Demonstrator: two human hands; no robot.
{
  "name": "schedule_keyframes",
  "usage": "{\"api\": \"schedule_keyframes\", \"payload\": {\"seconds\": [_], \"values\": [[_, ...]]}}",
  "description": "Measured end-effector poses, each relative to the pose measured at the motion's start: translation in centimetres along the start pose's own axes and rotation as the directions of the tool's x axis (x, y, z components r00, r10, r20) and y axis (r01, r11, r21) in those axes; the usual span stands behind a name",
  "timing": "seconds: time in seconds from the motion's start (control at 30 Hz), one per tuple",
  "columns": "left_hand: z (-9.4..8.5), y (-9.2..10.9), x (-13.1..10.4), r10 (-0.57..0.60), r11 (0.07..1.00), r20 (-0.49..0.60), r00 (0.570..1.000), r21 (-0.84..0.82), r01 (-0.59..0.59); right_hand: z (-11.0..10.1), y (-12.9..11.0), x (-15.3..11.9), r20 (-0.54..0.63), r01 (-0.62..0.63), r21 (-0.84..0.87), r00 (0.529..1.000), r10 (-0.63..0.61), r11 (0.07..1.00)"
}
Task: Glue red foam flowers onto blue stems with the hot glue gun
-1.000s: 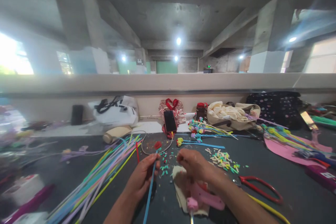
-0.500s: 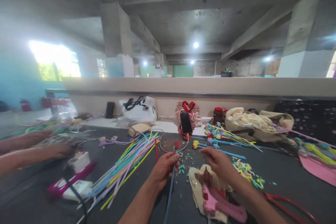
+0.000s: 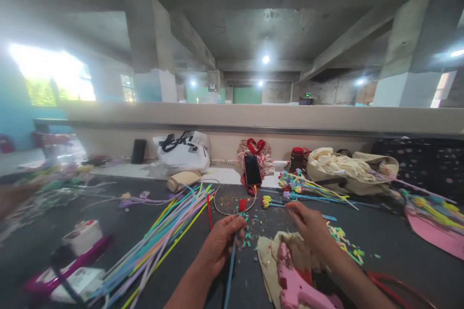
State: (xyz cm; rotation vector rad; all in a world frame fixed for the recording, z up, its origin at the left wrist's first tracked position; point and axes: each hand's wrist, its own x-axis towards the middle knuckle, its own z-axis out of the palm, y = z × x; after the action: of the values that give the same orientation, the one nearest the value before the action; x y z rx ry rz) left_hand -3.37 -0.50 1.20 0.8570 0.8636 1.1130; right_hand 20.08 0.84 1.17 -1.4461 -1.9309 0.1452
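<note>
My left hand [image 3: 224, 240] is closed around a blue stem [image 3: 231, 275], with a red piece [image 3: 242, 204] at the stem's top just above my fingertips. My right hand [image 3: 308, 226] hovers over the right side, its fingers bent and close together; whether a small piece is between them cannot be made out. Below it a pink glue gun [image 3: 292, 282] lies on a cream cloth [image 3: 266, 256]. Yellow-and-red tipped blue stems [image 3: 267, 202] lie just beyond my right hand. Small green bits [image 3: 247, 237] are scattered beside my left hand.
Coloured stems [image 3: 170, 239] lie left of centre, near a purple-and-white power strip [image 3: 68, 270]. A phone [image 3: 253, 170] leans at the back between a white bag [image 3: 183, 152] and a dark bottle [image 3: 297, 159]. Red-handled pliers [image 3: 389, 282] lie right. Another person's blurred arm [image 3: 18, 198] is far left.
The view has turned slightly right. My right hand has moved a little away from my left, which still holds the stem. The other person's arms have mostly left the view.
</note>
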Motion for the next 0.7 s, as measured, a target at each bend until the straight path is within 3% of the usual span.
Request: {"api": "schedule_keyframes", "payload": {"seconds": [0.47,0.7], "values": [[0.2,0.4,-0.4,-0.011,0.998,0.000,1.000,-0.055,0.011,1.5,0.3,-0.6,0.063,-0.003,-0.078,0.998,0.008,0.997],[0.0,0.7,-0.4,-0.008,0.997,-0.030,0.999,-0.074,0.006,0.9,-0.3,-0.5,0.040,0.026,-0.019,0.999,-0.025,0.999]]}}
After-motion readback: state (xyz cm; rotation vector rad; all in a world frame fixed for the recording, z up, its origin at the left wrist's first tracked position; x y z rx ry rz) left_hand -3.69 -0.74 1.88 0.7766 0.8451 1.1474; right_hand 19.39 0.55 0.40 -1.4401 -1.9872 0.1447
